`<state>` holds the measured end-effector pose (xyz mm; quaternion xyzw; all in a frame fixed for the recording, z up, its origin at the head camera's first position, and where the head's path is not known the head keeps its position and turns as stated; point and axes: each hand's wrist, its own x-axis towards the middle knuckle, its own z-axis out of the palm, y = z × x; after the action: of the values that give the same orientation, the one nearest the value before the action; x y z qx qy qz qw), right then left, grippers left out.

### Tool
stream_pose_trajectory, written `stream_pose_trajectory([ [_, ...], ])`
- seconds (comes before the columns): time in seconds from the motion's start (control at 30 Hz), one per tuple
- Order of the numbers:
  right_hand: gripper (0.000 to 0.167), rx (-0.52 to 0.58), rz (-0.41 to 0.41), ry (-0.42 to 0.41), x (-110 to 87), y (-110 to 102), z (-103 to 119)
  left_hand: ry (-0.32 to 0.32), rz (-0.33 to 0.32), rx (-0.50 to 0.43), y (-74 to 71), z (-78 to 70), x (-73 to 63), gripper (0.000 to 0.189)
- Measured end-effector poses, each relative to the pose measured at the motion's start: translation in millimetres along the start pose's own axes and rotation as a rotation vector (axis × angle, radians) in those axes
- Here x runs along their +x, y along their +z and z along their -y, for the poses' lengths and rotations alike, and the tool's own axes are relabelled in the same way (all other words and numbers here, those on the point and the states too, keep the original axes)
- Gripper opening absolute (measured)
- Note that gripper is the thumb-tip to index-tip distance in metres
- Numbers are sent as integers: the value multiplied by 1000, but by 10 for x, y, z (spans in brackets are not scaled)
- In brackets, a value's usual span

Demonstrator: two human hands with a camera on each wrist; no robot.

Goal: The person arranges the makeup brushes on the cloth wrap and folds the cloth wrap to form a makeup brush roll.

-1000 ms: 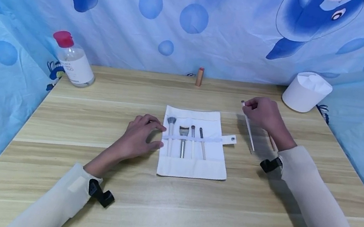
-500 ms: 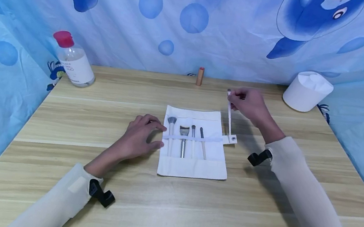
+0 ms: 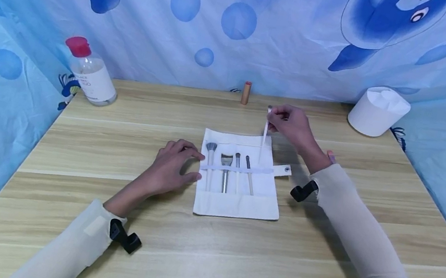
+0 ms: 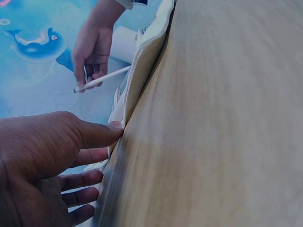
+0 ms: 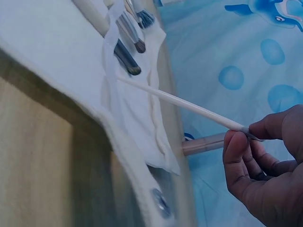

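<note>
A white fabric makeup brush roll [image 3: 234, 207] lies unrolled on the table. Several makeup brushes stand in its slots under a strap, among them a fluffy one [image 3: 211, 148] and a wide silver-handled one [image 3: 225, 173]. My right hand [image 3: 292, 126] pinches a slim white-handled makeup brush [image 5: 189, 107] near its head, thumb against fingertips. That brush slants down with its lower end over the right side of the roll, by the strap [image 5: 110, 61]. My left hand [image 3: 172, 168] rests at the roll's left edge, fingers loosely spread, thumb [image 4: 102, 135] touching the fabric.
A clear bottle with a red cap [image 3: 78, 46] stands at the back left. A copper-coloured tube [image 3: 246, 93] is upright at the back middle, a white cylinder [image 3: 373, 115] at the back right. Behind my right wrist a small reddish piece [image 3: 331, 156] shows. A snap tab [image 3: 282, 170] sticks out rightward.
My right hand has carried the slim makeup brush leftward from the table right of the roll, past the snap tab, to over the roll's right part. The left hand has stayed put.
</note>
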<state>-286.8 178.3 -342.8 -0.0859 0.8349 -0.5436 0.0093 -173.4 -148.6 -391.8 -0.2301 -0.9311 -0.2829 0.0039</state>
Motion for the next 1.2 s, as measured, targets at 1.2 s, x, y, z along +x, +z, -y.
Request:
stream_pose_trajectory([
  [1.2,30,-192,473,170,-377,-40,-211,9,-10,9,7,-12,-14,43],
])
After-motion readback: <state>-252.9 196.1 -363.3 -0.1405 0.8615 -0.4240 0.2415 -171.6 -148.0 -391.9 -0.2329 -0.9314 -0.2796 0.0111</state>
